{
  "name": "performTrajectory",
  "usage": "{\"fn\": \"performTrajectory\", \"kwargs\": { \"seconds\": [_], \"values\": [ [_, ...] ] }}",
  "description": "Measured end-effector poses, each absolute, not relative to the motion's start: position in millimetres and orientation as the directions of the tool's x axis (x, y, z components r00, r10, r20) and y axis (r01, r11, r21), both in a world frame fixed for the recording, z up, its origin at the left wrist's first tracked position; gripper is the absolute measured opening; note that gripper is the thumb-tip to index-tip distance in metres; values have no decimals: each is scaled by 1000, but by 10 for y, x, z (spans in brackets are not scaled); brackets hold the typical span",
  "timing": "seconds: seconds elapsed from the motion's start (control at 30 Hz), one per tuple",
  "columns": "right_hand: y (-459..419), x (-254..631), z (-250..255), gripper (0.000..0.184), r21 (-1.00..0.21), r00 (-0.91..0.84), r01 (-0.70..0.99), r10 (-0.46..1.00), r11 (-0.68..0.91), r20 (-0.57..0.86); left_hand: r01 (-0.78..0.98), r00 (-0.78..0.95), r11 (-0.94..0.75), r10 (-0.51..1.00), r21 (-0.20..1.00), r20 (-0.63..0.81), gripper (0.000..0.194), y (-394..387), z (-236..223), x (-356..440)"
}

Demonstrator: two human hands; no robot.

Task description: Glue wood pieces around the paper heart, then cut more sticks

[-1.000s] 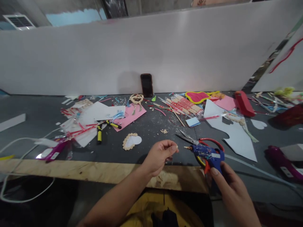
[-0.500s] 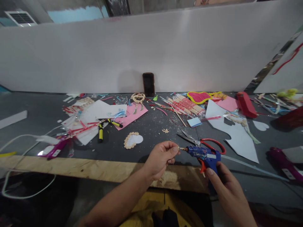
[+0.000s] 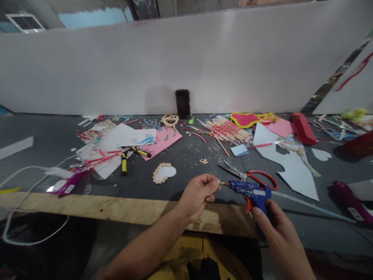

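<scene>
My right hand (image 3: 274, 223) is wrapped round the handle of a blue glue gun (image 3: 247, 188) with an orange trigger, its nozzle pointing left. A long clear glue stick (image 3: 313, 207) trails out of its back. At the nozzle tip, my left hand (image 3: 199, 194) is closed in a pinch; what sits between thumb and forefinger is too small to make out. Left of that hand lies a white paper heart shape (image 3: 165, 172), partly edged with small beige pieces. A little heap of similar beige pieces (image 3: 203, 161) lies beyond the hand. Red-handled scissors (image 3: 262, 177) rest open behind the glue gun.
A phone (image 3: 183, 104) leans against the white partition (image 3: 131, 70). Yellow-black pliers (image 3: 124, 163), pink paper (image 3: 163, 142) and a purple glue gun (image 3: 68, 182) lie left. To the right are cut white paper (image 3: 300, 175), a red stapler-like object (image 3: 303, 129) and another purple tool (image 3: 349, 200).
The blue glue gun has shifted very slightly left, its nozzle staying by the left fingertips. Both hands keep their grips, and the things on the table have not moved.
</scene>
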State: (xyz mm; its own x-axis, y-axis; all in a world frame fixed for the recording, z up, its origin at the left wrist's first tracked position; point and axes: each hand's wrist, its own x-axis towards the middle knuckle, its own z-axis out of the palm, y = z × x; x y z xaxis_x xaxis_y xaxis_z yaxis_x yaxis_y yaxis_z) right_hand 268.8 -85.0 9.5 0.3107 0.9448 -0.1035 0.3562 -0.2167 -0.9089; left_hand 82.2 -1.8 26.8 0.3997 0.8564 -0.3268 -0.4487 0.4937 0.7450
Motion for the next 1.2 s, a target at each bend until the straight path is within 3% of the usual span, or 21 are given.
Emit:
{"fn": "performTrajectory", "kwargs": {
  "seconds": [0.37, 0.47, 0.63, 0.83, 0.97, 1.03, 1.13, 1.2],
  "values": [
    [-848, 2748, 127, 40, -839, 361, 488, 931, -241, -58, -472, 351, 452, 884, 757, -308, 23, 15, 245, 770],
    [-796, 2867, 165, 47, -719, 433, 635, 901, -283, 27, -490, 295, 406, 910, 772, -291, 20, 49, 212, 679],
    [-638, 3032, 143, 61, -418, 463, 836, 865, -355, 192, -497, 201, 349, 937, 795, -285, 20, 81, 125, 501],
    [-451, 3090, -14, 51, -236, 452, 880, 880, -412, 149, -448, 162, 364, 931, 817, -326, 22, 21, -25, 364],
    [-435, 3036, -6, 41, -115, 276, 961, 866, -250, 416, -405, 162, 378, 926, 832, -342, 22, -17, -100, 316],
    [-417, 2915, 3, 33, -127, 160, 986, 831, -108, 533, -383, 169, 378, 926, 843, -338, 22, -30, -124, 308],
    [-328, 2618, -44, 19, -261, -105, 932, 875, 253, 473, -344, 170, 375, 926, 861, -336, 23, -52, -138, 315],
    [-240, 2403, -101, 20, -338, -224, 879, 917, 336, 330, -315, 166, 371, 928, 874, -334, 23, -68, -134, 318]
  ]
}}
